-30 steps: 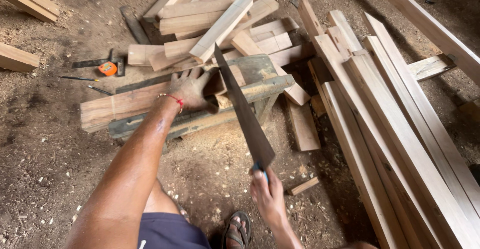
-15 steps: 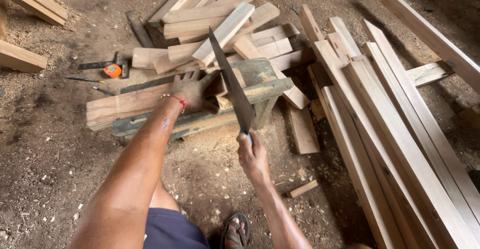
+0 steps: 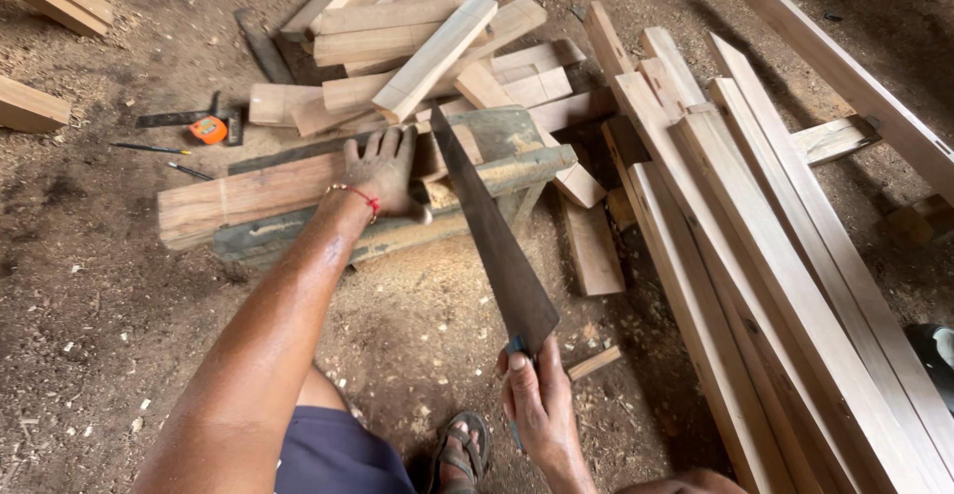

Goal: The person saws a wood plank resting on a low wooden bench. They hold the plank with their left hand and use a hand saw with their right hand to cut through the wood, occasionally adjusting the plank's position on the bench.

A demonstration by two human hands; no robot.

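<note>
My left hand [image 3: 383, 171] presses flat on a long wooden board [image 3: 248, 196] that lies across a worn sawing bench [image 3: 507, 156]. A red string circles that wrist. My right hand [image 3: 537, 405] grips the handle of a hand saw [image 3: 492, 236]. The dark blade slants up and away from me, and its tip reaches the board just right of my left thumb. Below, my sandalled foot [image 3: 459, 454] rests on the dirt floor.
A heap of short timber offcuts [image 3: 427, 47] lies behind the bench. Long planks [image 3: 755, 255] are stacked at the right. An orange tape measure [image 3: 209, 129], a dark metal square and pencils [image 3: 149, 148] lie on the ground at the left. Sawdust covers the floor.
My right hand pushed the saw forward half a second ago and has now drawn it back toward me. My left hand has stayed on the board.
</note>
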